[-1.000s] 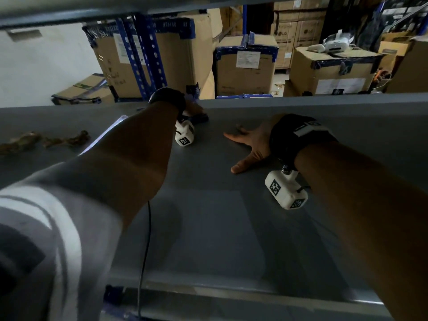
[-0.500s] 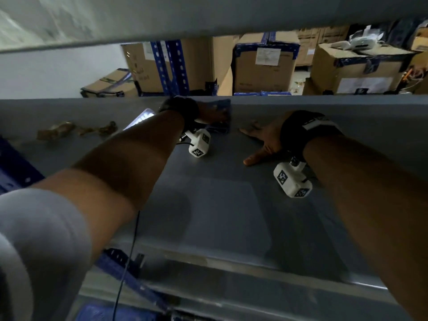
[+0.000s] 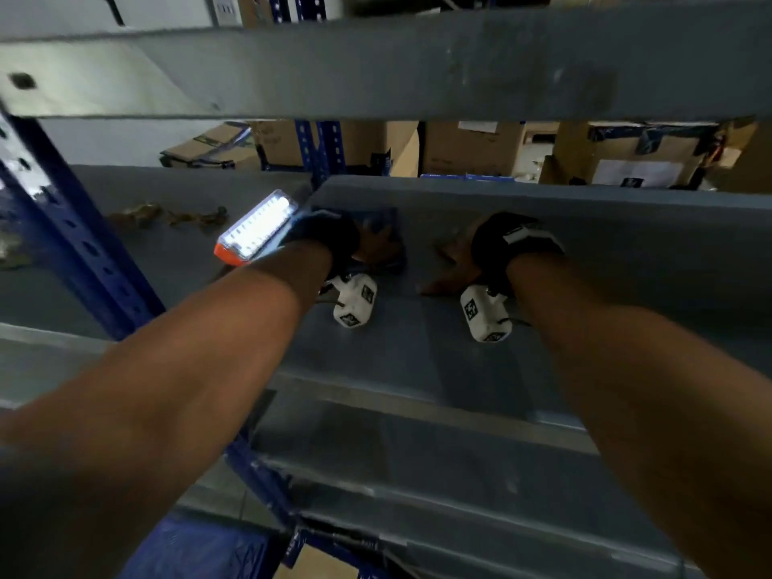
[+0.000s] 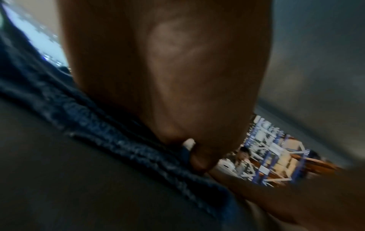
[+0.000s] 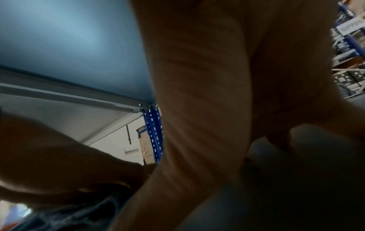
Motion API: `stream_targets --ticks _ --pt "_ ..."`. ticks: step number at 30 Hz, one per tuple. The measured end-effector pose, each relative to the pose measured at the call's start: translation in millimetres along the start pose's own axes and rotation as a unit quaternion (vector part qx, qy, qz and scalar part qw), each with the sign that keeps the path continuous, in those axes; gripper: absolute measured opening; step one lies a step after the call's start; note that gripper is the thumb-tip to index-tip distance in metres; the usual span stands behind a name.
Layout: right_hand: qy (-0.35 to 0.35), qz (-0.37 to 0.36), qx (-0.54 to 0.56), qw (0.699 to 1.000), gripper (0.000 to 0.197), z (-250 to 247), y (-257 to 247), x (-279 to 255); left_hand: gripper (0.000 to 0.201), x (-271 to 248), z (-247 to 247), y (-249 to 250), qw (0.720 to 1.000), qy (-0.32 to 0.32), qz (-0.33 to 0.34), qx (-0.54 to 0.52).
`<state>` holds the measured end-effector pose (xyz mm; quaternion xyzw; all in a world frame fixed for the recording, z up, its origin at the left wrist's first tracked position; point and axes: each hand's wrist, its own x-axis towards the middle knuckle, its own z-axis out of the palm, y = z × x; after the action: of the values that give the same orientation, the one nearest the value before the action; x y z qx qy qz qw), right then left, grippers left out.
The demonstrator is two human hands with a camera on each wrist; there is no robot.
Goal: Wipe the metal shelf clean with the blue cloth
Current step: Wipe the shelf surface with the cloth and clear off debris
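The blue cloth (image 3: 378,219) lies on the grey metal shelf (image 3: 417,353) near its back edge. My left hand (image 3: 376,244) presses down on the cloth with spread fingers. In the left wrist view the palm (image 4: 168,70) rests on the dark blue cloth (image 4: 94,123). My right hand (image 3: 453,265) lies flat on the bare shelf just right of the cloth, fingers straight and holding nothing. In the right wrist view its palm (image 5: 197,93) sits on the shelf surface (image 5: 296,179).
A lit LED lamp (image 3: 255,231) with an orange end lies left of my left wrist. Brown debris (image 3: 167,215) sits on the neighbouring shelf at left. A blue upright post (image 3: 71,244) stands there. The upper shelf (image 3: 376,64) hangs low overhead. Cardboard boxes (image 3: 626,156) stand behind.
My left hand has slid the cloth to the right, closer to my right hand. The right hand has stayed planted. My head has moved, and the lamp now shows in full.
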<state>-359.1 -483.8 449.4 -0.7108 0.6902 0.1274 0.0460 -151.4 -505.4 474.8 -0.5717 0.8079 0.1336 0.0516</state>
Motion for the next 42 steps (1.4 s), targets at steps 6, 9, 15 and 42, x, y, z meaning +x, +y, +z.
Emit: stream_targets --ticks 6,9,15,42 --pt "-0.048 -0.018 -0.053 0.997 0.148 -12 -41 -96 0.083 -42 11 -20 0.997 -0.061 0.011 0.038" --pt "-0.034 -0.001 -0.072 0.997 0.130 -9 -53 -141 0.080 -73 26 -16 0.995 -0.048 -0.004 0.090" --pt "-0.064 0.032 0.024 0.997 0.110 24 -72 -189 0.074 -131 47 -18 0.995 -0.025 0.026 0.089" --pt "0.249 0.040 0.116 0.961 0.055 102 -67 -262 0.058 -170 84 -88 0.982 0.187 -0.004 0.013"
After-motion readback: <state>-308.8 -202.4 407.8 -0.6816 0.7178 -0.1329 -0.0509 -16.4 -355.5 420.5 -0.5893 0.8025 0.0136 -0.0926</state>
